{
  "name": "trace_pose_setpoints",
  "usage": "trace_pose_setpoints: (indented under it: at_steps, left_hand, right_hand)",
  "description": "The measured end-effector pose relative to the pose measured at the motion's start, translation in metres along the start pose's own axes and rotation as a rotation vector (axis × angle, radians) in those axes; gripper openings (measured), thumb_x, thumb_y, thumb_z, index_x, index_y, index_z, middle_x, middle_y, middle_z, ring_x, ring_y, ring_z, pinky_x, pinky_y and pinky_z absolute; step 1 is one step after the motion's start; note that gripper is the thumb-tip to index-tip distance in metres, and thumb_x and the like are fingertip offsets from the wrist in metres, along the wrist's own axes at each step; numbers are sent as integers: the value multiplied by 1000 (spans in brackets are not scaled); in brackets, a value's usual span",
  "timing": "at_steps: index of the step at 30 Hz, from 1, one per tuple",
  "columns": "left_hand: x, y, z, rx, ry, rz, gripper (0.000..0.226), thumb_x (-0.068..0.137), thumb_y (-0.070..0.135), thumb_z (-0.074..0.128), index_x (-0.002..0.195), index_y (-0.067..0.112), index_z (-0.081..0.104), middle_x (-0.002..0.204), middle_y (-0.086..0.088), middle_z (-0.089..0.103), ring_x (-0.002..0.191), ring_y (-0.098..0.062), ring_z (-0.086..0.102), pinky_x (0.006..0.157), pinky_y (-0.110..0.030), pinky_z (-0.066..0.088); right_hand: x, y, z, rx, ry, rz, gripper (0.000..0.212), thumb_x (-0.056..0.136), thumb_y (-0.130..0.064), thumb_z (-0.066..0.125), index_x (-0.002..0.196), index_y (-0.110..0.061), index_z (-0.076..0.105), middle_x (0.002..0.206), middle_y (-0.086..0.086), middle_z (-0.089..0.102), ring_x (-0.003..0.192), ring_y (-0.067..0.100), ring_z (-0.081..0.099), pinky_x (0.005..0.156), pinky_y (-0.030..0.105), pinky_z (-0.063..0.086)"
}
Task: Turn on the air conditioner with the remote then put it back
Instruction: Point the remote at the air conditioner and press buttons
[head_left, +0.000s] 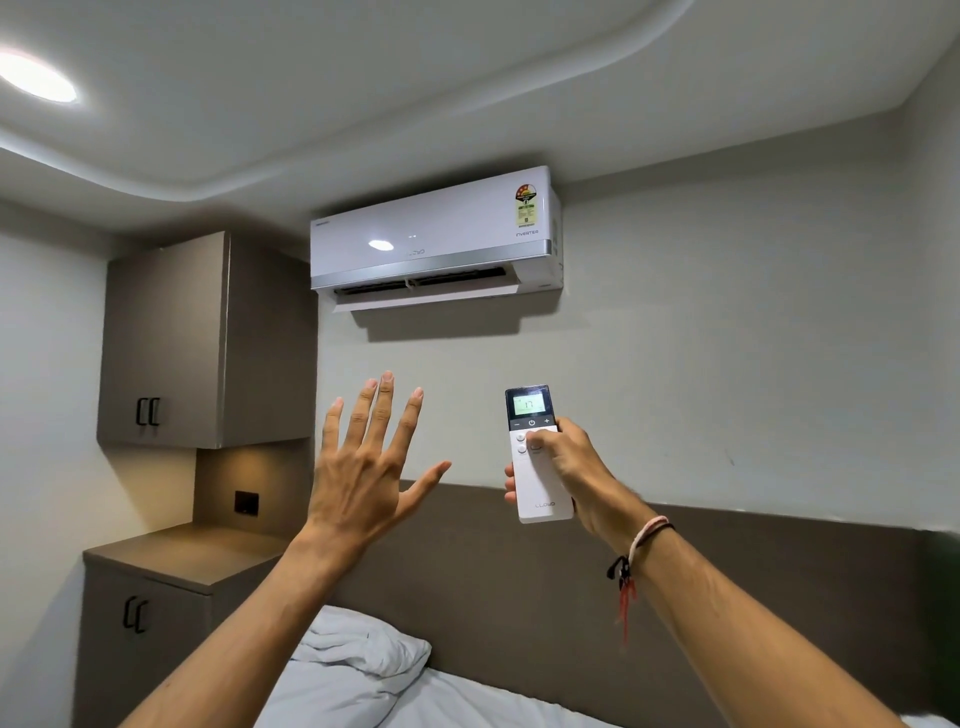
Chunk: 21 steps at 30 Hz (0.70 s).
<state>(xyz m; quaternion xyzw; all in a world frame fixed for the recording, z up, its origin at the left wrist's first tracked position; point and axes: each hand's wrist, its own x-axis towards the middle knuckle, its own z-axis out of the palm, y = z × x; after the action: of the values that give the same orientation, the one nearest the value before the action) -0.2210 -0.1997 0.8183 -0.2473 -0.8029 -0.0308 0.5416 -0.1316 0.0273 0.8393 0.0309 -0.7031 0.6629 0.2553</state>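
A white wall-mounted air conditioner (434, 236) hangs high on the wall, its lower flap tilted open. My right hand (569, 470) grips a slim white remote (535, 457) held upright below the unit, thumb resting on the buttons under its lit screen, which reads 17. My left hand (363, 467) is raised to the left of the remote, palm toward the wall, fingers spread and holding nothing.
A brown upper cabinet (166, 343) hangs at the left above a bedside cabinet (156, 561) with a bare top. A padded brown headboard (727, 571) runs along the wall. A white pillow (363, 649) lies on the bed below my arms.
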Motion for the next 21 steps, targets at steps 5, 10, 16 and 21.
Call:
trace_pose_setpoints:
  at_steps: [5,10,16,21]
  left_hand:
    - [-4,2,2,-1,4,5,91,92,78,27,159,17,40,166,-23,32,152,-41,35,119,-68,32]
    - [-7,3,6,-7,-5,-2,91,92,78,27,160,19,37,167,-22,31,152,-40,34,120,-68,31]
    - [-8,4,7,-12,-7,1,91,91,78,28,159,18,39,166,-22,32,152,-41,35,120,-68,31]
    - [-8,5,7,-12,-4,3,91,91,77,27,159,18,40,166,-23,33,151,-41,36,119,-69,32]
  right_hand:
    - [-4,3,0,-10,2,7,9,98,-15,49,105,-19,51,86,23,73,61,30,74,53,38,61]
    - [-6,7,-2,-7,0,21,8,98,-15,49,105,-18,51,84,24,73,59,32,73,52,38,61]
    - [-5,10,-4,-2,5,27,9,97,-14,48,105,-18,51,85,25,73,63,35,73,59,43,63]
    - [-7,10,-3,-15,20,-5,13,98,-12,47,110,-15,51,88,27,72,62,34,73,56,42,64]
